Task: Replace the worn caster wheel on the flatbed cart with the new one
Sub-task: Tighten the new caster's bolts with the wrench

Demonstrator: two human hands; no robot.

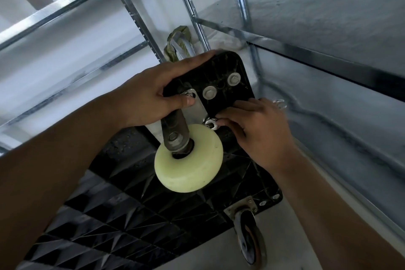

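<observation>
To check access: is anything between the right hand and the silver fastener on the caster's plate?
Nothing visible. The right hand pinches the silver fastener at a corner of the metal mounting plate. The pale yellow caster wheel lies beside it, not between. The left hand holds the black plastic cart.

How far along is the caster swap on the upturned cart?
Done: the cream caster wheel sits with its mounting plate on the cart corner. In hand: the left hand clamps plate to cart while the right hand pinches a fastener at the plate's corner. Left, probably: tightening every fastener, then righting the cart.
</observation>
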